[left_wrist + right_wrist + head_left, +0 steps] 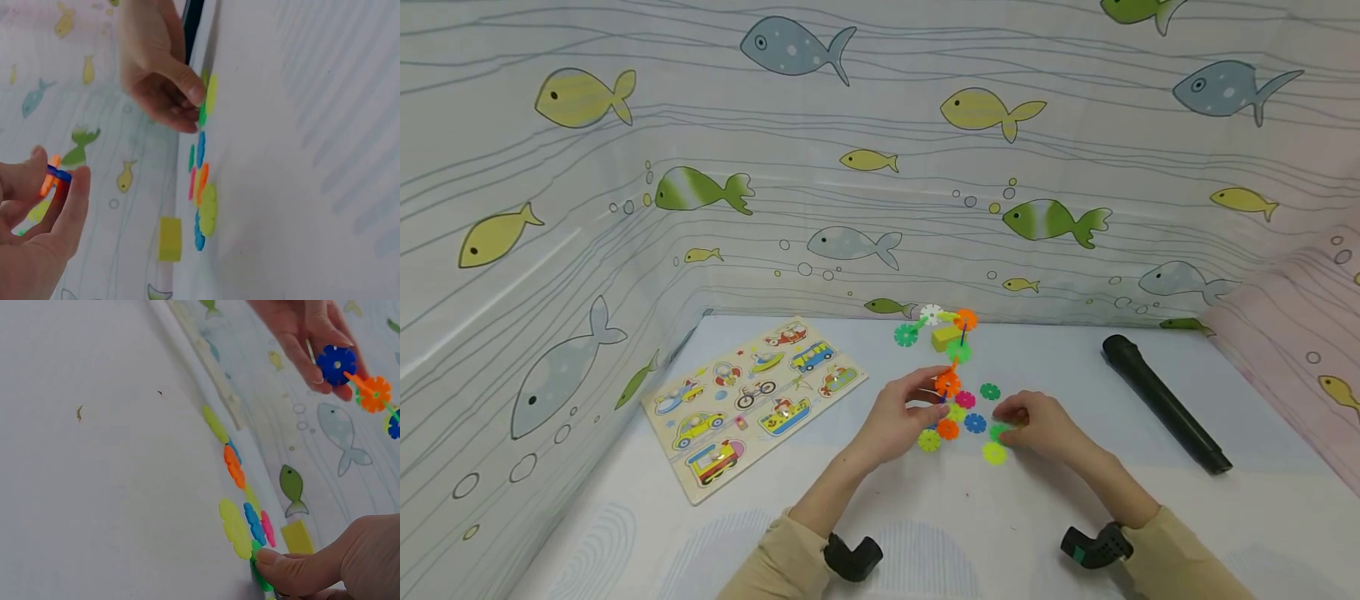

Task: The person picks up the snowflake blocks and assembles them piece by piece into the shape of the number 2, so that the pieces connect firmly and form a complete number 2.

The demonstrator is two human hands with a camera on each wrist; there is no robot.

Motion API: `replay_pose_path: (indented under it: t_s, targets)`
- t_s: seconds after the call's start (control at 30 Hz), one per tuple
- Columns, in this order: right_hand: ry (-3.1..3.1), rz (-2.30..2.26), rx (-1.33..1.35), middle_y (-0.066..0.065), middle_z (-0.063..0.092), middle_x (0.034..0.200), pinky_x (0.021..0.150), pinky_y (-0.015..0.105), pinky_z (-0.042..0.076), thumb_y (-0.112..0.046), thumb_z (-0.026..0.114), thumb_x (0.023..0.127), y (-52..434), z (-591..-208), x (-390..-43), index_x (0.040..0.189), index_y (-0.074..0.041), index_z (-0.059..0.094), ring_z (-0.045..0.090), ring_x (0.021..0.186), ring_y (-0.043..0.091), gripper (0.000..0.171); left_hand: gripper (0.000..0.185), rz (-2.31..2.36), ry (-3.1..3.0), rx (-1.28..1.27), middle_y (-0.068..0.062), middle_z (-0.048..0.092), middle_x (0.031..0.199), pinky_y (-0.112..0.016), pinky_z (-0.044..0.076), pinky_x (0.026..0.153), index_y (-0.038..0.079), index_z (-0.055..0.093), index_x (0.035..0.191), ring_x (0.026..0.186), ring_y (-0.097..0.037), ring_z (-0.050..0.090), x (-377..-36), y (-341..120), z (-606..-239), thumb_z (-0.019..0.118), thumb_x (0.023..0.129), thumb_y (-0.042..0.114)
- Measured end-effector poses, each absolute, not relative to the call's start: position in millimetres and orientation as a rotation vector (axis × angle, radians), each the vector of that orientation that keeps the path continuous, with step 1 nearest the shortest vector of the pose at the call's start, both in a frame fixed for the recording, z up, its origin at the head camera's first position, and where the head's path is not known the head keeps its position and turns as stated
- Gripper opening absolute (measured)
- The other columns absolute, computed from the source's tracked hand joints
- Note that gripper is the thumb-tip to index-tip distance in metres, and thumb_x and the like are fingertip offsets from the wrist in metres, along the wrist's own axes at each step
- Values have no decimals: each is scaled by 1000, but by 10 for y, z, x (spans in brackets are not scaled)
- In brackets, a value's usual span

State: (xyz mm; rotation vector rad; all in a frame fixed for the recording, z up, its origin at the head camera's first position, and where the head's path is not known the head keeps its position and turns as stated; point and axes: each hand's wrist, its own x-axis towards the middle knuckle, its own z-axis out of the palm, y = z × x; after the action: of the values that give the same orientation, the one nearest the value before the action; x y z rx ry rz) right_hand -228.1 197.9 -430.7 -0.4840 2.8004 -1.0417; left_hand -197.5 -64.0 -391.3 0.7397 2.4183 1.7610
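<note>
My left hand (898,417) pinches the near end of a chain of flower-shaped interlocking discs, raised above the table. A blue disc (337,364) sits at its fingertips in the right wrist view, joined to an orange disc (375,394). Farther along, the chain shows a green disc (958,351) and a white disc (932,314). To the right, my right hand (1045,427) pinches a loose green disc (257,567) at the tabletop between thumb and fingers. Loose discs lie between the hands, among them a blue disc (975,423), a pink disc (966,400) and a yellow disc (995,453).
Behind the loose discs stands a yellow block (946,337), partly overlapped by the chain. At the left lies a wooden vehicle puzzle board (752,408). A long black tube-like object (1165,404) rests at the right. Fish-printed curtain (865,192) closes off the table's back and sides.
</note>
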Motion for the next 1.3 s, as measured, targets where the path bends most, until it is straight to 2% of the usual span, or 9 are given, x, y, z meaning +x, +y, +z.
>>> replay_pose_path:
  t_s: [0.23, 0.5, 0.6, 0.77, 1.0, 1.17, 1.3]
  targets:
    - [2795, -1011, -543, 2, 65, 90, 72, 31, 48, -7, 82, 78, 1982, -4328, -2282, 95, -6, 72, 52, 81, 18, 19, 49, 1767, 2404, 702, -13, 63, 124, -28, 57, 89, 12, 52, 144, 113, -29, 63, -1978, -621, -3918, 63, 97, 8]
    - [2773, -1049, -466, 3, 57, 82, 67, 28, 45, -9, 82, 79, 1916, -4323, -2282, 93, -7, 63, 50, 78, 18, 23, 49, 1754, 2400, 654, -9, 64, 123, -30, 56, 93, 15, 52, 145, 113, -25, 63, -1952, -617, -3896, 63, 97, 11]
    - [2771, -1101, -404, 3, 57, 82, 66, 27, 45, -10, 80, 81, 1862, -4286, -2259, 94, -6, 62, 51, 77, 19, 23, 48, 1755, 2397, 673, -10, 65, 123, -30, 55, 94, 14, 52, 144, 113, -25, 63, -1950, -614, -3896, 63, 97, 12]
    - [2764, -1267, -420, 3, 65, 89, 69, 23, 52, -13, 78, 86, 1756, -4180, -2172, 100, -5, 66, 59, 79, 16, 20, 48, 1769, 2377, 679, -10, 66, 122, -30, 55, 95, 14, 53, 144, 112, -24, 63, -1954, -613, -3891, 65, 97, 15]
    - [2566, -1440, -476, 6, 69, 84, 69, 30, 58, -20, 76, 89, 1640, -4091, -2044, 103, -5, 71, 66, 75, 23, 21, 47, 1765, 2401, 677, -9, 69, 119, -26, 58, 85, 16, 54, 143, 111, -26, 64, -1966, -615, -3911, 65, 98, 22]
    - [2394, -1487, -560, 15, 71, 80, 64, 32, 58, -22, 71, 93, 1553, -4056, -1964, 99, -2, 65, 68, 69, 25, 22, 48, 1800, 2397, 671, -10, 69, 118, -24, 57, 84, 12, 54, 143, 111, -27, 66, -1959, -617, -3896, 66, 97, 21]
    - [2323, -1525, -607, 16, 71, 78, 64, 34, 58, -21, 69, 95, 1489, -4064, -1916, 99, 0, 63, 68, 66, 23, 22, 47, 1826, 2383, 666, -10, 69, 117, -23, 57, 85, 12, 55, 143, 111, -26, 66, -1956, -616, -3893, 66, 98, 20]
